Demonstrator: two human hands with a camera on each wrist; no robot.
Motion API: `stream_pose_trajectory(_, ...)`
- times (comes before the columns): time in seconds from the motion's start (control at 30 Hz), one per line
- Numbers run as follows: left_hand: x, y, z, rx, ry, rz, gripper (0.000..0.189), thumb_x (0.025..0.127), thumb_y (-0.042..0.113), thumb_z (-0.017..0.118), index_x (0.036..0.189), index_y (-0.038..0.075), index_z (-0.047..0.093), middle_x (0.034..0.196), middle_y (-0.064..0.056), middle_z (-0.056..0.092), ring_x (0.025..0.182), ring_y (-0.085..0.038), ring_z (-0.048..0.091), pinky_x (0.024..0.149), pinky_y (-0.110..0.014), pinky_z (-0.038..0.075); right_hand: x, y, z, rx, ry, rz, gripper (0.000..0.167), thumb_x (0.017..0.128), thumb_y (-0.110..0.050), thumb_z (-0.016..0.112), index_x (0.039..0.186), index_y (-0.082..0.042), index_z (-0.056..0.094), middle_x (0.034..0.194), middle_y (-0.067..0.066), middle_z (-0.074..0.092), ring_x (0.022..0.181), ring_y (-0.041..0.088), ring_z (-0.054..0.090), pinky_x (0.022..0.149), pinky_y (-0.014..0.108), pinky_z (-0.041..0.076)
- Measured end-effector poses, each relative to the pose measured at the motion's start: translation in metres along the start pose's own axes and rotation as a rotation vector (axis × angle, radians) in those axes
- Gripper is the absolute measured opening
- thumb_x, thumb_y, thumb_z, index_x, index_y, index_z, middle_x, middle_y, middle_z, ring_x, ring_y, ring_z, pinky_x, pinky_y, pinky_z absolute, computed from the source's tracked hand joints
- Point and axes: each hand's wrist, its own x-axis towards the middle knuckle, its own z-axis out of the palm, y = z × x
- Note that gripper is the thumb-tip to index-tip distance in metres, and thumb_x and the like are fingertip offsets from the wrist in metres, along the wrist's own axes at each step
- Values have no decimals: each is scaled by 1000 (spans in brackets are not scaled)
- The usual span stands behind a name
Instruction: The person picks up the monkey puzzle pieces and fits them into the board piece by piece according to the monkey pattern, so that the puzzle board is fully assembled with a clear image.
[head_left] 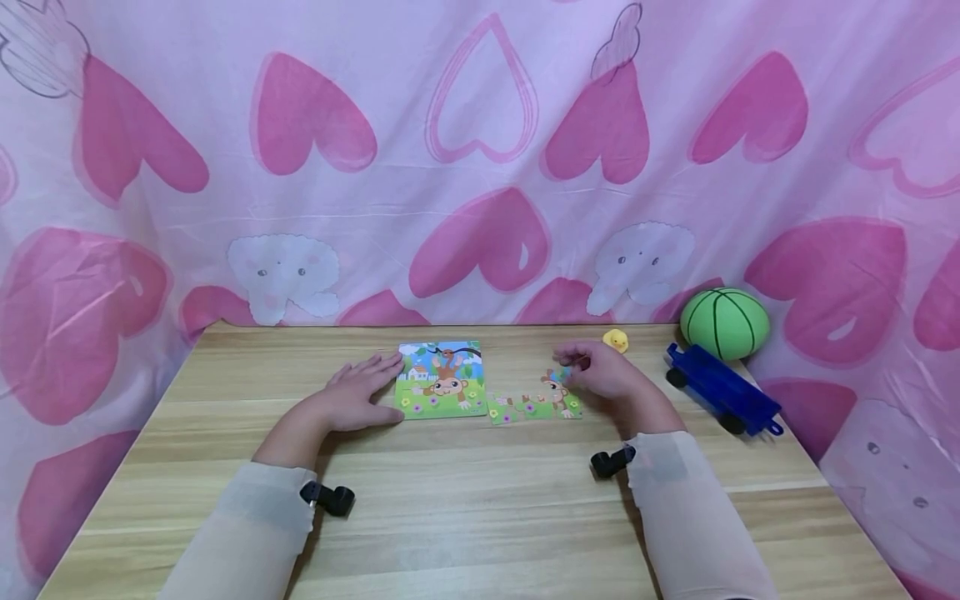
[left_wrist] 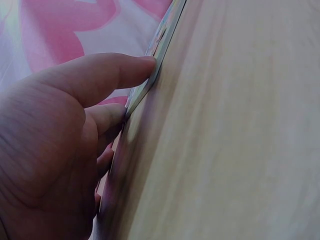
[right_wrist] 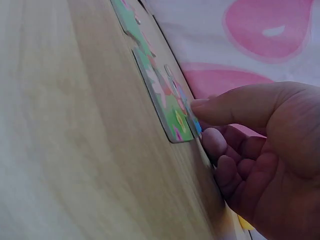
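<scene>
A square monkey picture board (head_left: 441, 400) lies flat on the table. My left hand (head_left: 360, 392) is spread at its left side, the fingers near the upper corner and the thumb (left_wrist: 135, 70) on the lower corner. Right of the board, joined jigsaw pieces (head_left: 517, 408) form a partial strip with green grass and a monkey. At the strip's upper right, my right hand (head_left: 600, 371) pinches a small blue-edged jigsaw piece (right_wrist: 196, 124) between thumb and curled index finger. The fingers partly hide that piece. In the right wrist view it touches or nearly touches the strip (right_wrist: 177, 122).
A yellow toy duck (head_left: 616, 340) sits just behind the right hand. Farther right are a green ball (head_left: 724, 323) and a blue toy car with black wheels (head_left: 723, 387). A pink heart-patterned cloth (head_left: 480, 242) hangs along the back edge of the wooden table (head_left: 465, 517).
</scene>
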Motion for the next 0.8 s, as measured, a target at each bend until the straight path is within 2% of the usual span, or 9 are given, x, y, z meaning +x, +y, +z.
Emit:
stream_pose_trajectory(0.13, -1, 0, 0, -2, 4, -2, 95, 93, 56, 71, 171, 26, 27, 182, 5, 17, 170, -36, 8, 134, -72, 1, 0, 1, -1, -33, -24, -26, 49, 95, -1, 77, 142, -10, 67, 136, 12, 69, 104, 23, 56, 87, 27, 51)
stream_pose_trajectory(0.27, -2, -1, 0, 2, 5, -3, 95, 93, 56, 71, 172, 26, 27, 182, 4, 17, 170, -36, 8, 134, -72, 2, -1, 0, 0, -40, -21, -22, 47, 95, 0, 75, 141, -9, 68, 134, 12, 69, 104, 22, 56, 86, 25, 51)
stream_pose_trajectory(0.57, -1, 0, 0, -1, 6, -2, 95, 93, 56, 71, 171, 26, 27, 182, 4, 18, 170, -37, 8, 133, -73, 1, 2, -1, 3, -70, 30, 23, 46, 96, -4, 77, 139, -16, 70, 130, 10, 69, 108, 25, 55, 93, 32, 52)
stream_pose_trajectory(0.8, 1, -1, 0, 2, 2, 1, 95, 93, 57, 71, 171, 25, 27, 182, 3, 19, 170, -37, 8, 133, -73, 1, 3, -4, 5, -87, 63, 9, 41, 97, -5, 75, 136, -16, 72, 132, 12, 69, 115, 29, 59, 105, 45, 55)
